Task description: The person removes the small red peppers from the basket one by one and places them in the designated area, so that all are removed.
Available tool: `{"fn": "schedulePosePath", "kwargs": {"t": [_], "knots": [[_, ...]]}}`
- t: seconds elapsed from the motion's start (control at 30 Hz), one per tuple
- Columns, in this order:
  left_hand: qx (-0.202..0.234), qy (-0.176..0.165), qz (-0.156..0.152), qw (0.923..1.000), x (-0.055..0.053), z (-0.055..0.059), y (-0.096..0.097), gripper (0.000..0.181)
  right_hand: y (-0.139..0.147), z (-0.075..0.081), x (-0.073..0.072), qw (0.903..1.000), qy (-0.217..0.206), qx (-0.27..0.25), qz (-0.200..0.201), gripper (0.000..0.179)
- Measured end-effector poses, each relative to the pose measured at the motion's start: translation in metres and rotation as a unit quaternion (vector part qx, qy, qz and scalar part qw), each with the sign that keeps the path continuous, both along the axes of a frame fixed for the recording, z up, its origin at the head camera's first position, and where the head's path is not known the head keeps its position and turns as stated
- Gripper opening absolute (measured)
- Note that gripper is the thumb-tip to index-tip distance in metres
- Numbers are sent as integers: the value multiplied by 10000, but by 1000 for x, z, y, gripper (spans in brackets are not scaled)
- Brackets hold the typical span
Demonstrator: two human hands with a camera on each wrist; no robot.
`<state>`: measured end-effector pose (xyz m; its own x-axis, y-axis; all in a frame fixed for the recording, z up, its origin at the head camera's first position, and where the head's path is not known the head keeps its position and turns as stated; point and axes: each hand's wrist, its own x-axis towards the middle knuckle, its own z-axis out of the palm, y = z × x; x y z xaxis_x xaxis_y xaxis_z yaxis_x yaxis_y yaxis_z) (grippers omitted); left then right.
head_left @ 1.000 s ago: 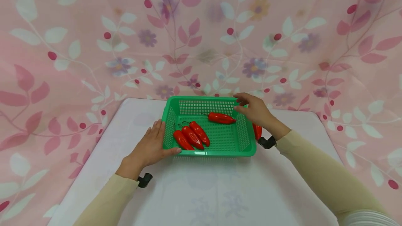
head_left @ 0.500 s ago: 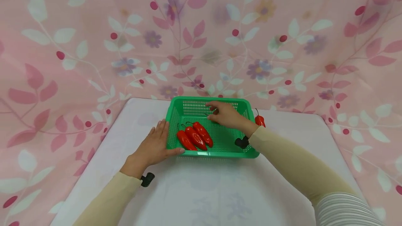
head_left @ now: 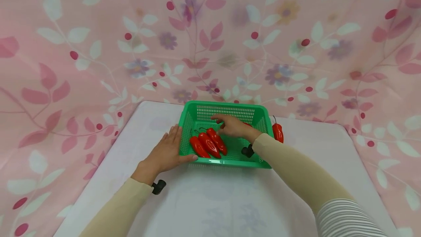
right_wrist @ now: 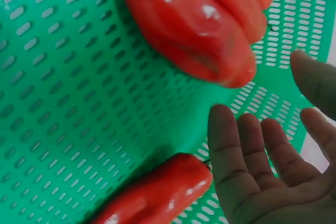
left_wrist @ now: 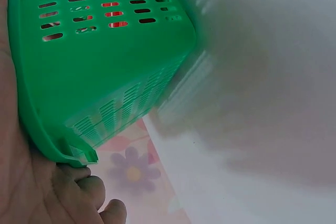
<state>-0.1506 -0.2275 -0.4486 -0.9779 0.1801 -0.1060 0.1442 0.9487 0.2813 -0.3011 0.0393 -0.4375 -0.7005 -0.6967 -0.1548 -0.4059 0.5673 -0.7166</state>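
A green plastic basket [head_left: 222,162] with slotted walls stands on the table. My left hand [head_left: 164,153] rests against its left side, fingers lying along the rim and thumb extended over the front rim. In the left wrist view, the palm touches the basket wall [left_wrist: 94,61]. Three red peppers [head_left: 208,144] lie side by side in the basket's left part. My right hand [head_left: 231,125] hovers inside the basket, fingers spread and holding nothing. Beside it, another red pepper [right_wrist: 163,192] lies on the basket floor, mostly hidden by the hand in the head view.
Outside the basket, against its right side, a red pepper [head_left: 277,132] lies on the white tablecloth [head_left: 204,200]. A pink floral curtain [head_left: 210,39] hangs right behind the table. Black wrist cameras [head_left: 159,187] are strapped to both wrists.
My right hand has moved left from above the basket's right rim to inside it, nearer the three peppers. The left hand stays against the basket. The head view has shifted slightly.
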Motion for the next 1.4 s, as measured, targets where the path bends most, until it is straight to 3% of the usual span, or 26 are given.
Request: {"fn": "schedulePosePath", "kwargs": {"t": [0.23, 0.57, 1.07, 1.4], "knots": [[-25, -12, -32, 10000, 1, 3, 2, 132, 1, -14, -8, 9987, -400, 309, 62, 73], [-19, 64, -20, 10000, 2, 0, 0, 133, -5, -30, -13, 9966, -572, 596, 56, 80], [13, 140, -55, 9999, 2, 1, 1, 131, -6, -39, -12, 9940, -871, 664, -7, 83], [102, 54, -29, 9999, 4, 2, 0, 131, -1, -32, -10, 9940, -933, 574, -67, 81]]}}
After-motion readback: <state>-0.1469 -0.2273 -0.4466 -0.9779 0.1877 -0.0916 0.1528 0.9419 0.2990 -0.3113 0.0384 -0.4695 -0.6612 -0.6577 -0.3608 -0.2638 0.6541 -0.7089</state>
